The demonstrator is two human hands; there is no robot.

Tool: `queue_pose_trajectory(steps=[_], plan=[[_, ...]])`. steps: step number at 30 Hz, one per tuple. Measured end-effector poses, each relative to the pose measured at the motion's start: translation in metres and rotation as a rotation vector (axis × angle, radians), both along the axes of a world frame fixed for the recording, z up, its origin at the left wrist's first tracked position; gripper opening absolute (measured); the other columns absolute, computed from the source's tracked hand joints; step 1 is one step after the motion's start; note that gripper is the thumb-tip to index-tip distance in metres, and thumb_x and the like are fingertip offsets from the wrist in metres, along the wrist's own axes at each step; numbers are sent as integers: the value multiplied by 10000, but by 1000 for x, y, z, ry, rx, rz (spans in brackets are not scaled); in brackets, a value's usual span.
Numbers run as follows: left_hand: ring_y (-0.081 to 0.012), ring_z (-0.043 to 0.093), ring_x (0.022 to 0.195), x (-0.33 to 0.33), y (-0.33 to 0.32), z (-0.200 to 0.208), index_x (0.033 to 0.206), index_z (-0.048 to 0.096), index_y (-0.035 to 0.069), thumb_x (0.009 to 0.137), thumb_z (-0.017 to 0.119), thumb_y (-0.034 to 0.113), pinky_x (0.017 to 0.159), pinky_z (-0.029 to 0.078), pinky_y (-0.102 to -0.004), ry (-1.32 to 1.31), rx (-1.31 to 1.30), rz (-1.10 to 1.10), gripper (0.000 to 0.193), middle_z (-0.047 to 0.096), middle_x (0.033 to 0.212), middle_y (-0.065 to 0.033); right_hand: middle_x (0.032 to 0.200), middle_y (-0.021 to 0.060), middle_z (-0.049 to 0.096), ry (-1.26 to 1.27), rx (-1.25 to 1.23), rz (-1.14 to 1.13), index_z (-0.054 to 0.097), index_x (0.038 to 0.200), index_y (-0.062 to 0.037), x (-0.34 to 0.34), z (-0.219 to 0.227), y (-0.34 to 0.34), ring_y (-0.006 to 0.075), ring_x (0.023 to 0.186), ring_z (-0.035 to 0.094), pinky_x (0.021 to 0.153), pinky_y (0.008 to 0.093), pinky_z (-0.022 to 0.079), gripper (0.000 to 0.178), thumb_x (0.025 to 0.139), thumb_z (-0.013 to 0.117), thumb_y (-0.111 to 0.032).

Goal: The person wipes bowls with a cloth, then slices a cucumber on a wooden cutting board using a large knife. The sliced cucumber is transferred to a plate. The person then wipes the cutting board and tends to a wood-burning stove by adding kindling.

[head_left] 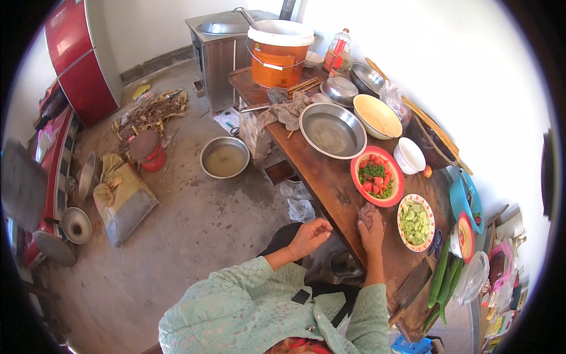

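Note:
My left hand (312,238) is held in front of the table's near edge, its fingers curled in and nothing visible in them. On the wooden table (339,192), my right hand (373,235) presses down on a crumpled greyish rag (368,215). Just beyond it sits a red-rimmed plate (397,189) of cut tomatoes (371,187) and chopped greens. To its right is an oval patterned plate with sliced cucumber (415,223). A cleaver (413,282) lies nearer me, beside several whole cucumbers (439,276).
Farther along the table stand a steel basin of water (333,131), a cream bowl (378,117), a white bowl (409,156) and an orange bucket (277,59). A blue basin (466,200) is by the wall. On the floor are another water basin (224,157) and a sack (127,200).

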State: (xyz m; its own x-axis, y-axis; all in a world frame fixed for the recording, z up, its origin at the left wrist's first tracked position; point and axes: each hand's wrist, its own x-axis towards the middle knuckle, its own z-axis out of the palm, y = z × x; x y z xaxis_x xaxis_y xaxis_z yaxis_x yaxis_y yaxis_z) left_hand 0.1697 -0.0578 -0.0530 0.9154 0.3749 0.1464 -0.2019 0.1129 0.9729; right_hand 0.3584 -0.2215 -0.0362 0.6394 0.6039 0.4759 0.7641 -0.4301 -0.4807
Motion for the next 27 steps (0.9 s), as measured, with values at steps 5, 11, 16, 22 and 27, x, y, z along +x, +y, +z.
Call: queue_pose_trajectory(steps=[5,11,16,22,27], plan=[[-84,594,879,-2,7,-3,1084,586,7,914,599,89,780,484,-247,-21,42,52,189,620,985,-22,1143,199,553,23,79,80,524,1002,-40,-22,2,49,390,1067,518,914,463,399,299,755,681,-105],[-94,595,913,-8,13,3,1083,582,0,906,600,76,811,490,-256,15,33,58,194,620,1021,-35,1170,179,550,-50,30,193,523,1094,-63,-19,4,106,383,1128,510,953,474,389,428,724,732,-117],[-46,534,765,-6,13,-1,1044,581,28,884,619,77,701,464,-218,-43,15,104,172,578,888,9,1297,135,537,-71,-22,308,533,1270,-87,-11,11,108,368,1210,497,1010,466,401,606,697,730,-98],[-61,558,844,-9,11,6,1051,589,34,887,613,56,748,470,-224,-45,-17,94,167,602,931,7,1272,117,566,-110,-96,272,587,1219,-83,-50,10,60,334,1196,522,1015,449,408,541,692,713,-76],[-90,584,910,-11,8,5,1078,574,28,902,592,21,795,476,-235,-79,-103,54,178,610,989,-16,1302,105,560,-69,-101,-15,606,1219,-108,-89,10,-5,331,1227,502,1039,432,384,486,740,689,-103]])
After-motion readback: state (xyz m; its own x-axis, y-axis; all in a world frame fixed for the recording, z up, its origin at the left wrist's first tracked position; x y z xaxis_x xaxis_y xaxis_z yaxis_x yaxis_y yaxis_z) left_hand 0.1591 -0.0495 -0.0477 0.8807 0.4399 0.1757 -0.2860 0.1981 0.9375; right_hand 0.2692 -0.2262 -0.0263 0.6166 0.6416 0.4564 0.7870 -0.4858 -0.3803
